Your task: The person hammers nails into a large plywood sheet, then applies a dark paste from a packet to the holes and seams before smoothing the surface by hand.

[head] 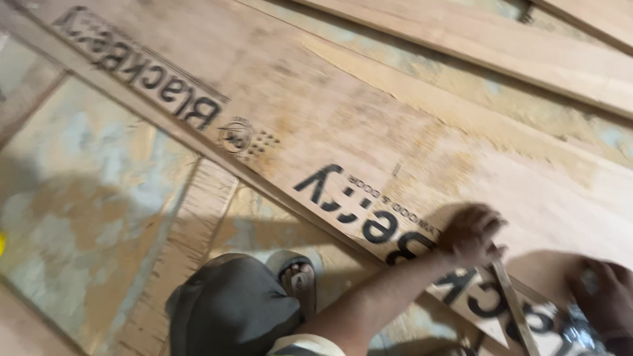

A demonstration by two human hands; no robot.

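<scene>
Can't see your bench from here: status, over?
Left hand pressing narrow wooden strip on printed plywood sheet. Right hand beside it, grip unclear. Nothing obstructing.

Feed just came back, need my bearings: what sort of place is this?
Probably a carpentry or building site. A large plywood sheet lies over the floor, more boards beyond it, and the left hand presses a thin wooden strip onto it.

Right hand (pixel 603 293) cut off, blurred
</scene>
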